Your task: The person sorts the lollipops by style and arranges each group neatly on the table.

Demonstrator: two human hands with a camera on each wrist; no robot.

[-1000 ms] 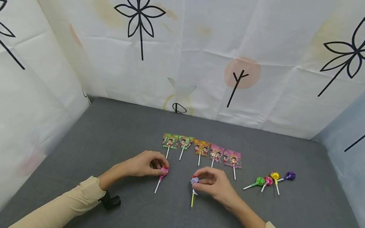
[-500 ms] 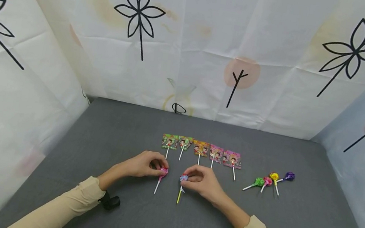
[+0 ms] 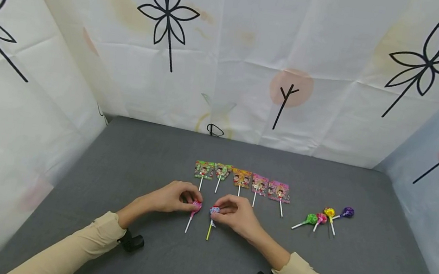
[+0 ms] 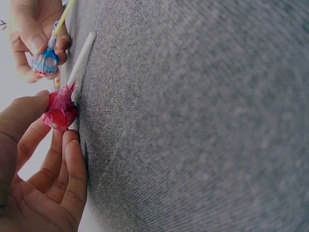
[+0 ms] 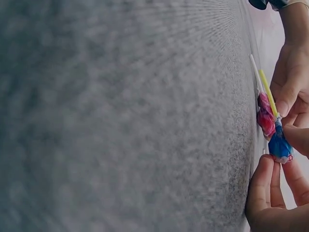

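My left hand (image 3: 176, 197) pinches a pink-wrapped lollipop (image 4: 61, 110) by its round head, its white stick pointing toward me close over the cloth. Just to the right, my right hand (image 3: 235, 215) pinches a blue-wrapped lollipop (image 5: 279, 143) between thumb and fingers. That one has a yellow stick (image 3: 208, 233), also pointing toward me. The two lollipops lie side by side with a small gap between them in the head view. In the right wrist view, the blue head overlaps the pink one, and my left hand shows behind them.
Behind my hands runs a row of flat-packed lollipops, with green (image 3: 204, 169), orange (image 3: 241, 178) and pink (image 3: 279, 191) wrappers. To the right lie a green (image 3: 311, 219), a pink (image 3: 322, 217), a yellow (image 3: 329, 212) and a purple lollipop (image 3: 348, 212). White printed curtains (image 3: 251, 29) border the grey table (image 3: 151, 146).
My right hand has moved left with the blue lollipop, bringing it close beside the pink one. The left hand has stayed in place, still pinching the pink lollipop.
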